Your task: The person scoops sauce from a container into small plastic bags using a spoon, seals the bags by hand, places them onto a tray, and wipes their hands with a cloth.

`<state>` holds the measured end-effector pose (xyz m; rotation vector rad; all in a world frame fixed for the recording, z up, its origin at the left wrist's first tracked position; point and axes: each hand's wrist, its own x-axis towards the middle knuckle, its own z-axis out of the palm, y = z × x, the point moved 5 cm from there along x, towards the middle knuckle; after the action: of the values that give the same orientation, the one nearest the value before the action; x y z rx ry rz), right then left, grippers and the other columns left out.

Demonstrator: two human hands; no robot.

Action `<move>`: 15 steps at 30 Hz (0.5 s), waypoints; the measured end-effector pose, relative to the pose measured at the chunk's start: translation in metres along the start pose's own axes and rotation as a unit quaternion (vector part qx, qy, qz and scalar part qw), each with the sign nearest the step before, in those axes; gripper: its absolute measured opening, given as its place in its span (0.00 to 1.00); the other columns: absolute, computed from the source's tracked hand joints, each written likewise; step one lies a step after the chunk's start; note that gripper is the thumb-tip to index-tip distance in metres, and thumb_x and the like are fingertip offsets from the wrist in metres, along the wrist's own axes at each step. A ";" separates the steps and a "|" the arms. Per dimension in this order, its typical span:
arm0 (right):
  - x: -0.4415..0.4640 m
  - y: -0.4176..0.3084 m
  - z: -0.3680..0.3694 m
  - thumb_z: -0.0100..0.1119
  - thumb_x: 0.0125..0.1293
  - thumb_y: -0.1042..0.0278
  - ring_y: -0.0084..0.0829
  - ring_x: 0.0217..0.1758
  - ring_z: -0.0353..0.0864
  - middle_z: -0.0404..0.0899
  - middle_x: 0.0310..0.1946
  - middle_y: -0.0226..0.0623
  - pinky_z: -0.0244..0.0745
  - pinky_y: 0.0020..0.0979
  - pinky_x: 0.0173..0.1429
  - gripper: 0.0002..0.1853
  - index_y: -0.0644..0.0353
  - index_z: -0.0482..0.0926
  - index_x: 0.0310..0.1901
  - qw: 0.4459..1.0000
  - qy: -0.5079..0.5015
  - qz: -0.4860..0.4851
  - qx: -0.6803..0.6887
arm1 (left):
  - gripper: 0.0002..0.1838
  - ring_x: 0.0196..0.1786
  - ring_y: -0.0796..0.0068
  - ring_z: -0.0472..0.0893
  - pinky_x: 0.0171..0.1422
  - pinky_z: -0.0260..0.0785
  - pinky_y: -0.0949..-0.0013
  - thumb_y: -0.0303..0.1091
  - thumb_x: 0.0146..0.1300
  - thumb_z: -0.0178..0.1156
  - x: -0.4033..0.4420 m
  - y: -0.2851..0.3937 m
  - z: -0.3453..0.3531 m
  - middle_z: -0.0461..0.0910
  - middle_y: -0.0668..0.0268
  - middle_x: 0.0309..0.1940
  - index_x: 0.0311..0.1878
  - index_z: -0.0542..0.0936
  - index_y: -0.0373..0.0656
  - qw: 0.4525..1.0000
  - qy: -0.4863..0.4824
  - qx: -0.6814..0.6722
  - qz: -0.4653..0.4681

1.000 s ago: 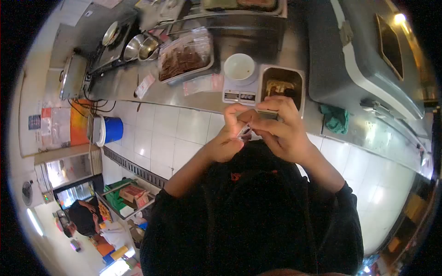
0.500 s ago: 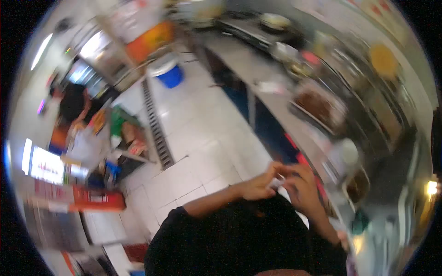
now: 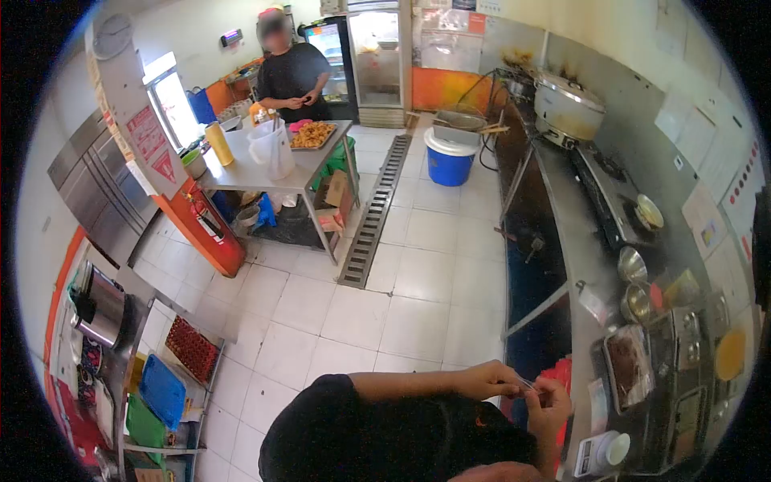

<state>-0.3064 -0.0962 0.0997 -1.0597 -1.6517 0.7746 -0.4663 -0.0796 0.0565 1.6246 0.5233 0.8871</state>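
My left hand (image 3: 488, 380) reaches across in front of my body, its fingers pinched together. Facing it, my right hand (image 3: 549, 402) is also closed in a pinch. Between the fingertips of both is a small thin whitish piece (image 3: 528, 385), too small to name. Both hands are in the air beside the edge of the steel counter (image 3: 554, 241). To their right on that counter are a white scale (image 3: 590, 459) with a small white tub (image 3: 616, 448) and a plastic-covered tray of brown food (image 3: 625, 361). Something red (image 3: 560, 371) shows just behind my right hand.
Another person (image 3: 293, 76) stands behind a steel table (image 3: 305, 173) bearing a tray of fried food (image 3: 313, 136). A blue bucket (image 3: 448, 166) is on the floor, near a drain grate (image 3: 373, 217). A large cooker (image 3: 566, 108) sits farther along the counter.
My view has turned and levelled, and the blur has cleared. Both hands appear lower and farther right, still holding the small whitish piece between them.
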 end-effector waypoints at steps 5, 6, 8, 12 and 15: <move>0.004 0.026 -0.003 0.67 0.58 0.69 0.32 0.28 0.79 0.80 0.26 0.39 0.73 0.31 0.36 0.07 0.62 0.81 0.28 0.999 -0.006 -0.041 -0.010 | 0.13 0.46 0.65 0.81 0.53 0.73 0.62 0.36 0.70 0.57 -0.001 -0.007 -0.005 0.83 0.57 0.43 0.54 0.82 0.44 0.999 0.027 0.036 0.010; 0.004 0.025 -0.002 0.66 0.60 0.70 0.28 0.29 0.78 0.80 0.27 0.38 0.73 0.28 0.36 0.07 0.63 0.81 0.29 0.999 -0.011 -0.036 0.003 | 0.14 0.47 0.65 0.81 0.54 0.73 0.61 0.35 0.69 0.58 -0.002 -0.008 -0.005 0.83 0.57 0.45 0.54 0.81 0.45 0.999 0.022 0.039 0.009; 0.009 0.020 -0.003 0.63 0.65 0.71 0.21 0.31 0.77 0.80 0.29 0.35 0.72 0.23 0.36 0.07 0.66 0.80 0.32 0.999 -0.019 -0.034 0.027 | 0.14 0.48 0.63 0.81 0.56 0.72 0.60 0.34 0.68 0.58 0.003 -0.007 -0.010 0.83 0.58 0.47 0.56 0.81 0.47 0.999 0.019 0.038 0.009; 0.016 0.032 -0.007 0.63 0.65 0.70 0.20 0.29 0.76 0.81 0.28 0.35 0.71 0.22 0.34 0.08 0.67 0.81 0.33 0.998 -0.009 -0.061 -0.022 | 0.16 0.50 0.62 0.81 0.57 0.72 0.60 0.31 0.66 0.59 0.006 -0.019 -0.013 0.83 0.58 0.47 0.57 0.80 0.48 1.000 -0.003 0.022 -0.016; 0.015 0.019 -0.004 0.63 0.65 0.67 0.20 0.29 0.76 0.80 0.28 0.34 0.71 0.22 0.34 0.10 0.67 0.82 0.33 0.999 -0.020 -0.021 0.016 | 0.15 0.49 0.63 0.81 0.56 0.72 0.61 0.32 0.66 0.60 0.005 -0.014 -0.015 0.83 0.57 0.46 0.56 0.81 0.46 1.000 0.003 0.018 0.002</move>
<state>-0.2995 -0.0746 0.0901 -0.9906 -1.6853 0.7970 -0.4732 -0.0628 0.0452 1.6568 0.5437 0.8900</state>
